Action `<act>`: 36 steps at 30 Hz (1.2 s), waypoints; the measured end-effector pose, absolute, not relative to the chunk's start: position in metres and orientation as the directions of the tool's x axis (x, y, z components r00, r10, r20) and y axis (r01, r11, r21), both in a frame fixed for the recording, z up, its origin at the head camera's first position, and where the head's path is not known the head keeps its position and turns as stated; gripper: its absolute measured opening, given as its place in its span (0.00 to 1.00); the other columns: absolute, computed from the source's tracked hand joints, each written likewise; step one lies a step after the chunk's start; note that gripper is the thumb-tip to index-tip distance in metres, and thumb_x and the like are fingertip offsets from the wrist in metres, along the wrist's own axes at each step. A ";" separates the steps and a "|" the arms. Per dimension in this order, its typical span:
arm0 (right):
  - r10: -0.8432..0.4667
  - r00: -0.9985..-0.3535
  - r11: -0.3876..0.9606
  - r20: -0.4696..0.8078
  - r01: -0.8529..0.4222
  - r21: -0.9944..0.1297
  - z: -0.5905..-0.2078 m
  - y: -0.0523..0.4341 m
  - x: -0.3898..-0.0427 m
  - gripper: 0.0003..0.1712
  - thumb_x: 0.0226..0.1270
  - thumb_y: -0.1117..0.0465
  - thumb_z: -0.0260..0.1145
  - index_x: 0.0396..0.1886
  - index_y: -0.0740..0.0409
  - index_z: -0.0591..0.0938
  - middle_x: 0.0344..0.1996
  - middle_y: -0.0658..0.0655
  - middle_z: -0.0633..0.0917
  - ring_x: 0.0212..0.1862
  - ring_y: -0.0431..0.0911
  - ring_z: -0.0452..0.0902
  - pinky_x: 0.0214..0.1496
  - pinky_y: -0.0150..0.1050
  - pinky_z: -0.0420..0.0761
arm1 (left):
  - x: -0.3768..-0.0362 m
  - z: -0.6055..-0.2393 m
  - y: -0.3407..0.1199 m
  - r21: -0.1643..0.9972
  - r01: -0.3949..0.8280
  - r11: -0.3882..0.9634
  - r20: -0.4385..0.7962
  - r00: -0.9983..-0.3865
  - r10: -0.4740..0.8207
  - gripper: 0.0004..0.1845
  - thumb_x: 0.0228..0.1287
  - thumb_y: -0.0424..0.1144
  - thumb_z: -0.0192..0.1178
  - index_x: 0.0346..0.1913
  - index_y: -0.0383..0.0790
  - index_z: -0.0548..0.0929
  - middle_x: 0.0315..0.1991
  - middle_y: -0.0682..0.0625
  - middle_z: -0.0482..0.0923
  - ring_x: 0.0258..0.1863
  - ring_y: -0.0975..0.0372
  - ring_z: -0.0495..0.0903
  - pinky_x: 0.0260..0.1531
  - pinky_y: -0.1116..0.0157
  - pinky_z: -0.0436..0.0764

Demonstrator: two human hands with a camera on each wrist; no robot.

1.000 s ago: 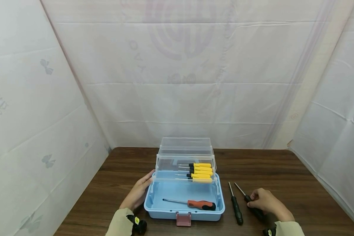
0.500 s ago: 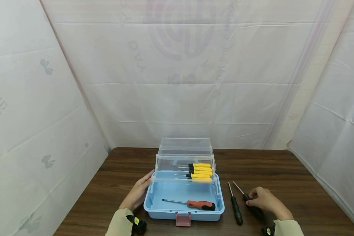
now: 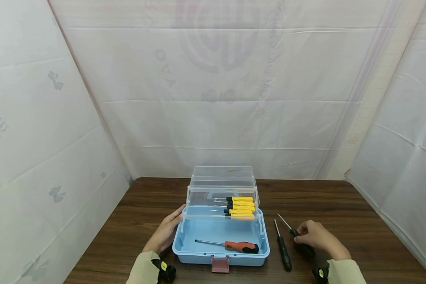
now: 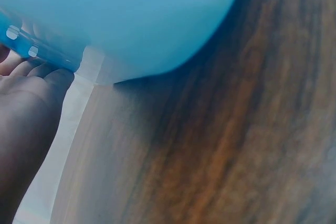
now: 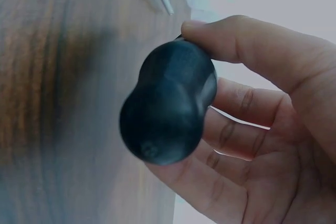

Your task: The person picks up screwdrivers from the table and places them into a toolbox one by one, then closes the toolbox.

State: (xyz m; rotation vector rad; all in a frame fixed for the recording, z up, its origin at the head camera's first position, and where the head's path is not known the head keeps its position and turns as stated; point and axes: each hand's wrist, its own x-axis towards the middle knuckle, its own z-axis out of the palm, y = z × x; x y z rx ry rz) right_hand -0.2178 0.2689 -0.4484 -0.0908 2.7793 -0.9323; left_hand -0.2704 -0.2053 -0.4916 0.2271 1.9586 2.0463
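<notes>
A light-blue toolbox (image 3: 189, 257) stands open on the wooden table. My left hand (image 3: 165, 232) holds its left side near the back; in the left wrist view the fingers (image 4: 44, 69) bend against the blue wall, their tips partly hidden. An orange-and-black screwdriver (image 3: 238, 246) lies inside the box. To the right of it, my right hand (image 3: 317, 238) pinches the black handle of a screwdriver (image 5: 168, 98), shaft pointing away and leftward. A second black-handled screwdriver (image 3: 284, 252) lies between the box and that hand.
Several yellow-handled screwdrivers (image 3: 242, 206) lie in a clear raised tray, with the transparent lid (image 3: 223, 173) tilted back behind. A pink latch (image 3: 220, 264) hangs at the box front. White sheets (image 3: 213, 130) enclose the wooden table (image 3: 147, 205) at the back and sides.
My right hand has shifted slightly left and away from me, and the black screwdriver it pinches has moved along with it. The left hand and box look practically unmoved.
</notes>
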 end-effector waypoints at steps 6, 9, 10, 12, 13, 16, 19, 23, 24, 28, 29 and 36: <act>-0.137 -0.976 0.801 -0.167 -0.010 -0.598 -0.444 0.267 -0.222 0.11 0.54 0.62 0.72 0.33 0.64 0.82 0.27 0.52 0.81 0.31 0.43 0.74 0.31 0.39 0.77 | -0.270 -0.492 -0.205 0.994 -0.107 -0.031 -0.092 -0.944 0.315 0.34 0.74 0.47 0.47 0.76 0.40 0.50 0.77 0.38 0.43 0.75 0.44 0.45 0.70 0.42 0.52; -0.143 -0.975 0.798 -0.170 -0.012 -0.602 -0.442 0.266 -0.223 0.11 0.54 0.62 0.72 0.34 0.65 0.82 0.28 0.52 0.81 0.31 0.43 0.75 0.31 0.39 0.78 | -0.270 -0.493 -0.205 0.994 -0.108 -0.034 -0.092 -0.944 0.317 0.33 0.75 0.47 0.47 0.76 0.40 0.50 0.77 0.38 0.43 0.75 0.44 0.46 0.70 0.42 0.53; -0.141 -0.975 0.797 -0.171 -0.010 -0.604 -0.442 0.266 -0.223 0.11 0.54 0.62 0.72 0.34 0.65 0.82 0.28 0.53 0.81 0.31 0.43 0.75 0.31 0.39 0.78 | -0.270 -0.493 -0.205 0.994 -0.108 -0.035 -0.091 -0.943 0.319 0.33 0.75 0.47 0.47 0.76 0.40 0.50 0.77 0.38 0.43 0.75 0.44 0.46 0.70 0.42 0.53; -0.142 -0.975 0.789 -0.170 -0.008 -0.615 -0.440 0.265 -0.223 0.11 0.54 0.62 0.71 0.34 0.65 0.82 0.28 0.53 0.81 0.31 0.44 0.75 0.31 0.39 0.78 | -0.270 -0.493 -0.205 0.994 -0.108 -0.034 -0.091 -0.943 0.321 0.33 0.75 0.47 0.47 0.76 0.40 0.50 0.77 0.38 0.43 0.75 0.44 0.46 0.70 0.42 0.53; -0.144 -0.975 0.785 -0.167 -0.010 -0.620 -0.439 0.265 -0.223 0.12 0.54 0.62 0.71 0.35 0.65 0.82 0.29 0.53 0.81 0.31 0.44 0.75 0.31 0.39 0.79 | -0.270 -0.493 -0.205 0.994 -0.108 -0.032 -0.092 -0.943 0.321 0.33 0.75 0.47 0.47 0.76 0.40 0.50 0.77 0.38 0.43 0.75 0.43 0.46 0.70 0.42 0.53; -0.160 -0.975 0.772 -0.153 -0.027 -0.634 -0.435 0.263 -0.222 0.13 0.55 0.62 0.71 0.37 0.67 0.82 0.30 0.55 0.82 0.31 0.44 0.76 0.31 0.40 0.79 | -0.270 -0.493 -0.205 0.994 -0.107 -0.026 -0.094 -0.943 0.318 0.34 0.75 0.47 0.46 0.76 0.40 0.50 0.77 0.38 0.43 0.75 0.43 0.45 0.70 0.42 0.53; -0.176 -0.975 0.772 -0.139 -0.049 -0.634 -0.430 0.260 -0.223 0.14 0.56 0.62 0.71 0.38 0.68 0.82 0.31 0.55 0.82 0.32 0.45 0.77 0.31 0.41 0.80 | -0.270 -0.494 -0.205 0.994 -0.107 -0.025 -0.094 -0.944 0.316 0.34 0.75 0.48 0.46 0.76 0.40 0.50 0.77 0.38 0.43 0.75 0.43 0.45 0.70 0.42 0.53; -0.193 -0.973 0.777 -0.123 -0.075 -0.625 -0.425 0.258 -0.226 0.14 0.56 0.61 0.71 0.38 0.67 0.82 0.32 0.55 0.83 0.33 0.44 0.77 0.34 0.42 0.80 | -0.269 -0.494 -0.205 0.994 -0.109 -0.025 -0.095 -0.944 0.316 0.34 0.75 0.48 0.47 0.76 0.40 0.50 0.77 0.38 0.43 0.75 0.44 0.45 0.70 0.42 0.52; -0.199 -0.973 0.777 -0.118 -0.084 -0.624 -0.424 0.258 -0.227 0.15 0.56 0.61 0.71 0.38 0.67 0.82 0.32 0.55 0.83 0.34 0.45 0.77 0.35 0.43 0.81 | -0.269 -0.493 -0.205 0.994 -0.109 -0.024 -0.096 -0.944 0.316 0.34 0.74 0.48 0.47 0.76 0.40 0.50 0.77 0.38 0.43 0.75 0.44 0.46 0.70 0.42 0.53; -0.215 -0.972 0.777 -0.094 -0.112 -0.620 -0.420 0.255 -0.230 0.15 0.56 0.61 0.71 0.38 0.68 0.82 0.31 0.54 0.83 0.34 0.44 0.78 0.36 0.44 0.81 | -0.269 -0.493 -0.206 0.994 -0.110 -0.027 -0.095 -0.944 0.316 0.34 0.74 0.48 0.47 0.76 0.40 0.50 0.77 0.38 0.44 0.75 0.44 0.46 0.70 0.42 0.53; -0.217 -0.972 0.775 -0.091 -0.115 -0.621 -0.418 0.255 -0.230 0.15 0.57 0.61 0.70 0.38 0.68 0.82 0.31 0.55 0.83 0.34 0.45 0.78 0.36 0.44 0.81 | -0.270 -0.492 -0.206 0.994 -0.109 -0.029 -0.095 -0.944 0.315 0.34 0.74 0.48 0.47 0.76 0.41 0.50 0.77 0.38 0.44 0.75 0.44 0.46 0.70 0.42 0.53; -0.211 -0.973 0.777 -0.091 -0.111 -0.620 -0.409 0.247 -0.234 0.14 0.57 0.61 0.70 0.38 0.68 0.82 0.31 0.54 0.83 0.32 0.44 0.77 0.35 0.42 0.81 | -0.271 -0.492 -0.206 0.994 -0.108 -0.033 -0.092 -0.943 0.320 0.34 0.74 0.48 0.48 0.76 0.41 0.50 0.77 0.39 0.44 0.75 0.44 0.46 0.70 0.42 0.52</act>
